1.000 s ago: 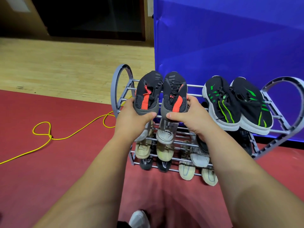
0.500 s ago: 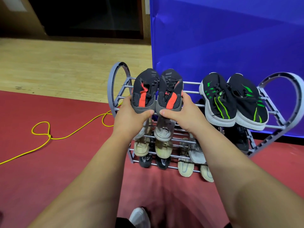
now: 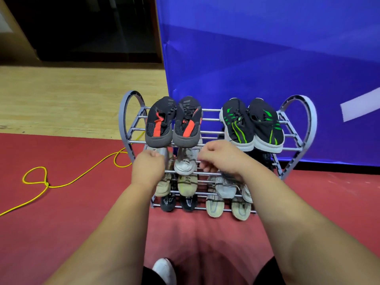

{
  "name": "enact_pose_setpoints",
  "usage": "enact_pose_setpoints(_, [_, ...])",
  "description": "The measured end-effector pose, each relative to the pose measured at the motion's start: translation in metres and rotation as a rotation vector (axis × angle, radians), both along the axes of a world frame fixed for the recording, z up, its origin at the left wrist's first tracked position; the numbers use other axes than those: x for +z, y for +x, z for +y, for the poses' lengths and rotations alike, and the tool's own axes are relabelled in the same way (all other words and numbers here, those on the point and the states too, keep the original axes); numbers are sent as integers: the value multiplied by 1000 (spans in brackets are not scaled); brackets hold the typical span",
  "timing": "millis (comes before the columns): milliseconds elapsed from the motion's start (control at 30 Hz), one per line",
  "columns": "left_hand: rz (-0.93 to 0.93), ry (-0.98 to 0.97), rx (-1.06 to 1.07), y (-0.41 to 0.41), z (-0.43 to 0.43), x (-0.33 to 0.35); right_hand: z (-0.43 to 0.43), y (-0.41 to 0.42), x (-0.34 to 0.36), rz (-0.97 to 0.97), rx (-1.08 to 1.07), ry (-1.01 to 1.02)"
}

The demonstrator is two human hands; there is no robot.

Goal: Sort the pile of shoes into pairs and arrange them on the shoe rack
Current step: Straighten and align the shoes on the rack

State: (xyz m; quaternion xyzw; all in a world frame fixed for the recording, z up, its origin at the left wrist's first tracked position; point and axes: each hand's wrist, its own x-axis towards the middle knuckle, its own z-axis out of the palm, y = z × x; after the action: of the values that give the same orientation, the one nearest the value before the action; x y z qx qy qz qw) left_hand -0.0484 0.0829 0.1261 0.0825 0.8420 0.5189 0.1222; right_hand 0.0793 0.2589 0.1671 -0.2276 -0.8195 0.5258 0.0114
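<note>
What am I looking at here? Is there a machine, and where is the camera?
There is no machine here. A person wears a camera on the head, and it looks down along both arms. The left hand and right hand hang in front of a shoe rack, fingers loosely curled, holding nothing. On the top tier a black-and-red pair sits beside a black-and-green pair. The lower tiers hold more shoes. A yellow cord lies on the red floor.
</note>
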Motion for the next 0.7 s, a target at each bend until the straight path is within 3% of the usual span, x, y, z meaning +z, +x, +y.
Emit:
enact_pose_setpoints(100, [-142,-75,-170,21,17,-8,18,32,-16,-383,265,-57])
enact_pose_setpoints(167, [-230,-138,-287,33,31,-15,42,55,-31,-574,241,6])
enact_pose_setpoints(233, [-265,-204,-395,43,47,-21,68,78,-44,-636,98,81])
enact_pose_setpoints(367, [-272,-239,-482,59,82,-33,112,118,-68,-592,-258,95])
enact_pose_setpoints(533, [-397,-114,-378,76,128,-55,140,142,-91,-447,-606,-101])
enact_pose_setpoints(700, [-590,-59,-274,83,164,-78,147,136,-110,-323,-694,-286])
